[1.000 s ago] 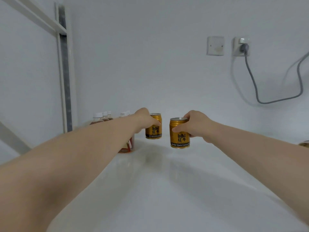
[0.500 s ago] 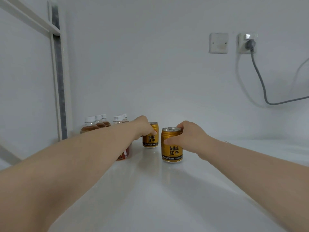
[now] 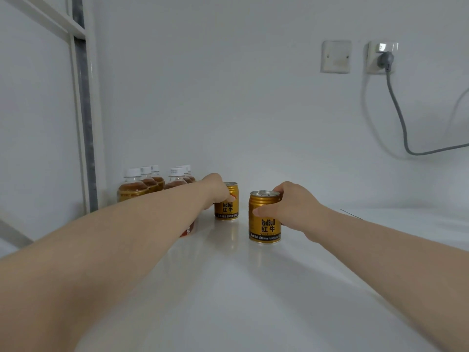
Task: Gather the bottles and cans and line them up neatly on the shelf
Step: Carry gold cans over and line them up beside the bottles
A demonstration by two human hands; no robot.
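Right hand (image 3: 291, 207) wraps the near can (image 3: 265, 217), which a second ago hung above the shelf (image 3: 253, 288) and now stands on it, grip not yet released. Left hand (image 3: 217, 190) stays closed on the far can (image 3: 226, 200), beside the bottles (image 3: 154, 182) at the back left. Both cans look placed; letting go seems next.

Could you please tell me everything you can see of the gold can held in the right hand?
The nearer gold can is a short metal drink can with a ribbed shoulder, a silver pull-tab top and a dark band of white lettering at its base; "RedBull" shows on its side. It stands upright on the white shelf, apart from the farther can. The right hand wraps its upper half, thumb across the front.
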